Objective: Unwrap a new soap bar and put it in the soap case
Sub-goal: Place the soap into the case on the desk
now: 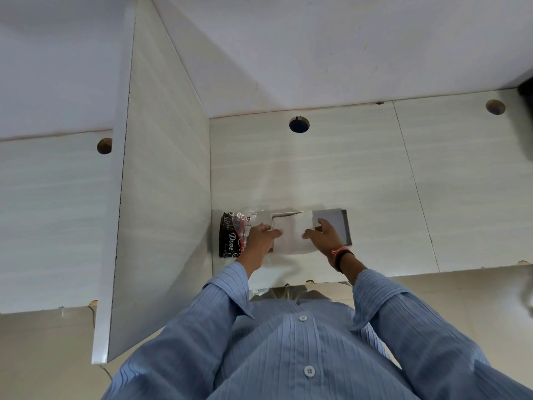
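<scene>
A dark red and black Dove soap pack in clear wrap lies on the pale shelf surface, against the left partition. Right beside it is a white soap case: an open box-shaped half with a grey inside at the right, and a flat white lid part in the middle. My left hand holds the lid part's left edge, its wrist over the Dove pack. My right hand, with a wristband, grips where the lid part meets the open half. No bare soap bar shows.
A white partition walls the shelf at the left. Round holes pierce the back of the surface. A white panel hangs above. My blue striped shirt fills the bottom of the view.
</scene>
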The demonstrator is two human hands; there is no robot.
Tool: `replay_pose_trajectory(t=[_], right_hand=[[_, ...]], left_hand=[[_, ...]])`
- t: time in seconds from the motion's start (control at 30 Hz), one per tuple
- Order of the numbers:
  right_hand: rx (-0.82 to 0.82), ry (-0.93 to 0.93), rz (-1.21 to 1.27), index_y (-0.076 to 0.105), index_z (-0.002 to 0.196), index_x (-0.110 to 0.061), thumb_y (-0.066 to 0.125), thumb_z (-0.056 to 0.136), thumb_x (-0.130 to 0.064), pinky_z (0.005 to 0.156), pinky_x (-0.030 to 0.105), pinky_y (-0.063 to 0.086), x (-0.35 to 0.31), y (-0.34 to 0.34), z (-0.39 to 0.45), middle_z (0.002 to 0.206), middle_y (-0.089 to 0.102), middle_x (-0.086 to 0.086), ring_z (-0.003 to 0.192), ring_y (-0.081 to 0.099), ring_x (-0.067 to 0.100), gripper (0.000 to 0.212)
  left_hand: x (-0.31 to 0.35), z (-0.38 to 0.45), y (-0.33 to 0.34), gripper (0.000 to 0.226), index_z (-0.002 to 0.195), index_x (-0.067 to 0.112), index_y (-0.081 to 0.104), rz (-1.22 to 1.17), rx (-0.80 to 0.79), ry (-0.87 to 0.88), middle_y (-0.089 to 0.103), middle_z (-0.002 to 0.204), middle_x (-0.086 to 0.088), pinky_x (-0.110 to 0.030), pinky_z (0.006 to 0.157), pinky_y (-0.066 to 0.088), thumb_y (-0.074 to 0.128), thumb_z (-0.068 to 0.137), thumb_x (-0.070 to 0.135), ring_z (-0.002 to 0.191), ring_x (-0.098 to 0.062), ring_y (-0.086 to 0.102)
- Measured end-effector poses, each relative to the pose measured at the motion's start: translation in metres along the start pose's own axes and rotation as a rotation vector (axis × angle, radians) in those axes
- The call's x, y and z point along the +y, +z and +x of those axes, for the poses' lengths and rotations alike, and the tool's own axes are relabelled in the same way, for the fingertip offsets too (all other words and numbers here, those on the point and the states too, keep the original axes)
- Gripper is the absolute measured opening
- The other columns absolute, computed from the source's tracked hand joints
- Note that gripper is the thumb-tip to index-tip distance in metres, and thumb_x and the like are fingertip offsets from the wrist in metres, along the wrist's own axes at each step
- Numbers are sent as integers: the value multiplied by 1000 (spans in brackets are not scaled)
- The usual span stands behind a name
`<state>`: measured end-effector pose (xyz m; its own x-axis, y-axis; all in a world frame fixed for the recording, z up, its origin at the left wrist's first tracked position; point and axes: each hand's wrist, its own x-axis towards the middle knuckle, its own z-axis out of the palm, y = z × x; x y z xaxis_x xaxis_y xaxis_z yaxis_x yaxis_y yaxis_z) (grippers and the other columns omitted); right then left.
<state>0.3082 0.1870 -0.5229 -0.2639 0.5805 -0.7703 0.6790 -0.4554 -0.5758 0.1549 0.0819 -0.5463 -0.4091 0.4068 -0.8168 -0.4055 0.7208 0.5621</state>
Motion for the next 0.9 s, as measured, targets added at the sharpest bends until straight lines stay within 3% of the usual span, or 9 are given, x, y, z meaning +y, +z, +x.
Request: replay_pose_trajectory(t=[0.1, 0.2, 0.33, 0.53, 0.7, 0.9], right_hand=[[38, -38, -65, 32, 154, -7, 70, 85, -14, 98, 39, 45, 6, -2, 1, 144, 49, 17, 128, 50, 32, 79], [-3, -69, -155, 30, 155, -7, 76, 82, -14, 99, 39, 45, 12, -6, -1, 147, 45, 17, 131, 48, 31, 87], [-35, -129, -292, 30, 154, -8, 86, 74, -19, 102, 41, 48, 17, -7, -3, 145, 49, 16, 128, 52, 32, 98], [38, -186, -336, 40, 145, -8, 89, 72, -25, 94, 37, 51, 17, -7, -5, 135, 56, 16, 107, 54, 22, 90], [29, -230, -434, 51, 134, -11, 89, 69, -35, 96, 44, 55, 16, -4, -7, 129, 58, 11, 110, 56, 26, 78], [14, -282, -514, 52, 135, -8, 79, 83, -27, 98, 40, 49, 13, 0, -6, 126, 58, 16, 113, 55, 31, 62]], left_hand=[[1, -4, -3, 66, 138, 5, 53, 25, -31, -11, 41, 158, -4, -40, 88, 55, 81, 82, 24, 125, -29, 56], [-2, -7, -8, 88, 151, 2, 37, 122, -100, -5, 41, 155, -10, -31, 75, 53, 85, 79, 16, 115, -24, 57], [-8, -11, -9, 111, 157, 8, 26, 350, -132, 38, 41, 150, -16, -43, 102, 50, 93, 68, 16, 134, -32, 48], [-10, -15, -2, 107, 149, 3, 30, 550, -74, 177, 48, 133, -17, -44, 99, 51, 94, 65, 22, 121, -31, 52], [-7, -18, 2, 91, 138, 4, 40, 617, -51, 224, 48, 131, -16, -42, 96, 51, 93, 67, 24, 119, -31, 52], [-8, -20, 3, 82, 133, 5, 44, 662, -9, 287, 47, 129, -16, -42, 95, 52, 90, 69, 25, 119, -32, 53]])
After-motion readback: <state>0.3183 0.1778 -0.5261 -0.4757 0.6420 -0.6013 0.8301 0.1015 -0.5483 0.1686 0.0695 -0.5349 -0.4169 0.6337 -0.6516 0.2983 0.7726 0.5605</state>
